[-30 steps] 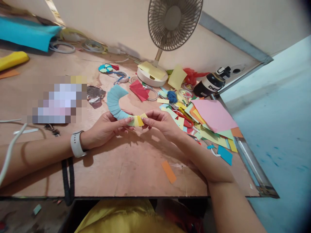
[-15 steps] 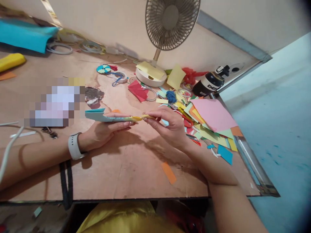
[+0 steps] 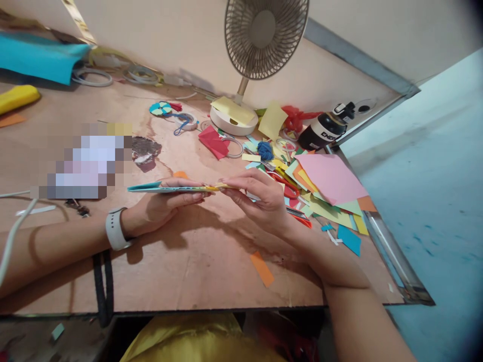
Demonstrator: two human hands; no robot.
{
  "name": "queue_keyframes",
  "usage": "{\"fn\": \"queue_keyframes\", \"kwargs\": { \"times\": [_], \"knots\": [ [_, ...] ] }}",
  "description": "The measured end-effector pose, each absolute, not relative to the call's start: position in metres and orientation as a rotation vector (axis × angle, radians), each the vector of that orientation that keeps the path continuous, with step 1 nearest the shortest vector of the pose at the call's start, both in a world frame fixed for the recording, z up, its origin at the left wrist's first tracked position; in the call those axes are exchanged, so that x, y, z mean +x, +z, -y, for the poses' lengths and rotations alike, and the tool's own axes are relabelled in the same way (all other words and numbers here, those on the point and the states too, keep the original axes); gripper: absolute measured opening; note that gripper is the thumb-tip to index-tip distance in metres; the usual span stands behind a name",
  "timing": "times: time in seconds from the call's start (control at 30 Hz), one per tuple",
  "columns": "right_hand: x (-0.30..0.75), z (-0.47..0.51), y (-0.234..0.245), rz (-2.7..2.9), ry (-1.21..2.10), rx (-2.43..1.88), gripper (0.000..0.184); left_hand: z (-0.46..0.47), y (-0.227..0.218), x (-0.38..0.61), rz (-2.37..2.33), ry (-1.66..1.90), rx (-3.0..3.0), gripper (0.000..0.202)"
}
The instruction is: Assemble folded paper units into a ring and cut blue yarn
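Note:
A folded paper piece [image 3: 151,188], blue along most of its length and yellow at its right end, is held nearly edge-on above the table. My left hand [image 3: 162,201] grips it from beneath and behind, thumb along the near side. At the yellow end, my right hand [image 3: 260,198] pinches the paper between thumb and fingers. The two hands' fingertips almost meet there. The paper's broad faces are mostly hidden at this angle. On the table below my right hand lies an orange paper strip [image 3: 262,269].
Stacked coloured sheets [image 3: 332,178] lie at the right, beside red-handled scissors [image 3: 285,183] and blue yarn [image 3: 265,150]. Behind stand a fan [image 3: 234,118] and a black bottle [image 3: 320,130]. A tape roll [image 3: 186,120] lies further left. A white cable [image 3: 17,241] crosses my left forearm.
The paper's left end has dropped slightly, and the whole piece now looks flatter and straighter. Both hands keep hold of it, with the fingertips shifted slightly.

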State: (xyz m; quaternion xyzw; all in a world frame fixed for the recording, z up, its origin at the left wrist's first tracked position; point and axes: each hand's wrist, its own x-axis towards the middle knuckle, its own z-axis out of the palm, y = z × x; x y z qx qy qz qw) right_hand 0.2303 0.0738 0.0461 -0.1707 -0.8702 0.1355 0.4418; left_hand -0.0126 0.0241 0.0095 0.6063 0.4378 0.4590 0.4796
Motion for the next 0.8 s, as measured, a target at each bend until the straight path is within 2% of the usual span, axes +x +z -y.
{"fn": "queue_keyframes", "kwargs": {
  "times": [0.53,0.8],
  "knots": [
    [0.2313,-0.0712,0.048,2.176,0.278,-0.416,0.018,-0.0224,0.0143,-0.0082,-1.036,1.104,1.31,0.016],
    [0.231,-0.0716,0.0479,2.178,0.287,-0.432,0.019,-0.0237,0.0097,-0.0124,-1.048,1.071,1.416,0.019]
  ]
}}
